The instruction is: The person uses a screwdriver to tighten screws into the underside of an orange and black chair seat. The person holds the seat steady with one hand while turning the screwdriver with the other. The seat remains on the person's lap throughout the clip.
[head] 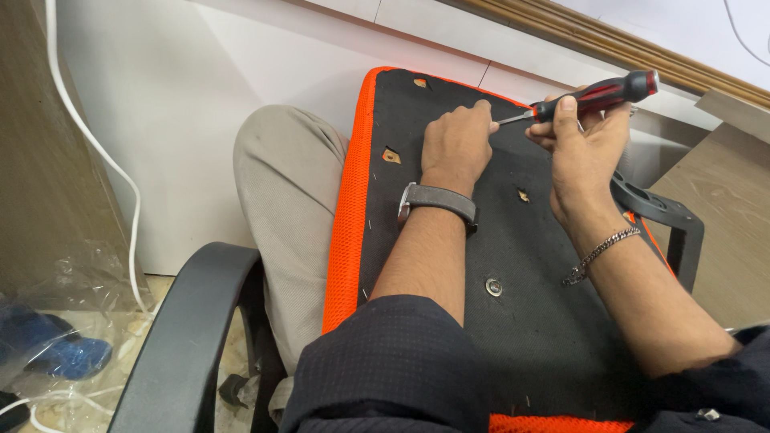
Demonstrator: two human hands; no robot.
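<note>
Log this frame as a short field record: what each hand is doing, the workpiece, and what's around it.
Left hand: fist resting on the panel, at the screwdriver's tip
Right hand: grips red-and-black screwdriver
Workpiece: black seat panel with orange mesh edge, across the lap
Panel details: one metal washer, several open holes
Nearby: black armrest, white cable

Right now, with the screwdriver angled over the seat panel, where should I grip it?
Grip the screwdriver by its thick red-and-black handle, coming from the right side, where the right hand wraps it. The handle end tilts up to the right; the thin shaft runs down-left to the left hand on the black seat panel.
</note>
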